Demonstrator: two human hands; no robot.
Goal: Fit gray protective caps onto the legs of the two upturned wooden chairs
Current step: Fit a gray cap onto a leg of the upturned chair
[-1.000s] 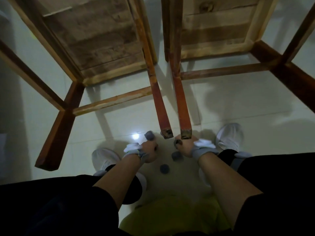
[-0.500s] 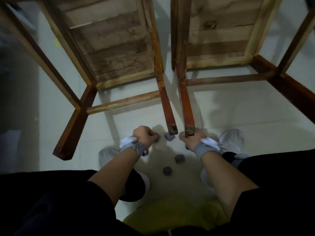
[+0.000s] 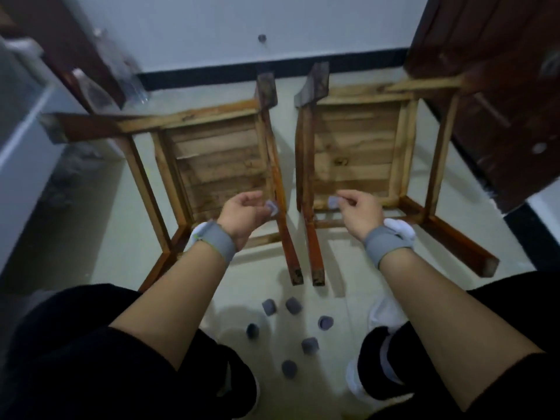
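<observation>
On the floor (image 3: 242,274), head view: left chair (image 3: 212,159) and right chair (image 3: 357,153), wooden, upturned, side by side, legs uncapped where visible. Left hand (image 3: 242,213) pinches left cap (image 3: 271,206); right hand (image 3: 359,212) pinches right cap (image 3: 333,202), both above the seat undersides. Six loose caps (image 3: 310,345) lie near the feet. Handling, judged: light, soft, pliable; grip by the side wall, open mouth toward the leg end, and press on squarely.

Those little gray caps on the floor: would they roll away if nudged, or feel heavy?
Probably light: the left hand and right hand each pinch one with fingertips alone. Likely to roll somewhat: the gray caps on the floor look round, some apparently sideways.
</observation>
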